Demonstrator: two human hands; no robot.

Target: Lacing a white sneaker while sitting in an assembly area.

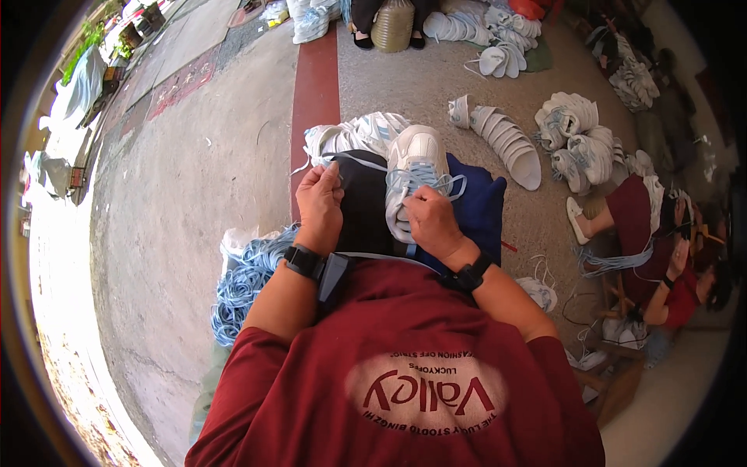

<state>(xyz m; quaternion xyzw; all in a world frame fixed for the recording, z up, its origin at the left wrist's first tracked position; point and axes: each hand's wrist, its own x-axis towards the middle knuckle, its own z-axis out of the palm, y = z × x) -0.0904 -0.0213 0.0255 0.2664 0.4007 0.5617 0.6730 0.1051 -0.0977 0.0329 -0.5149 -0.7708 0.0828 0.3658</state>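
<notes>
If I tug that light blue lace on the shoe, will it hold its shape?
Probably not: the lace sags in loose loops across the white shoe, so it looks floppy. It seems light, trailing thin from the left hand. The right hand pinches it easily.

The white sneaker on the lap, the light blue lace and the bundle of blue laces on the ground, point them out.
white sneaker (414,152): head view, on its toe cap.
light blue lace (366,161): head view, on the taut stretch between the hands.
bundle of blue laces (241,284): head view, on the heap's middle.
</notes>
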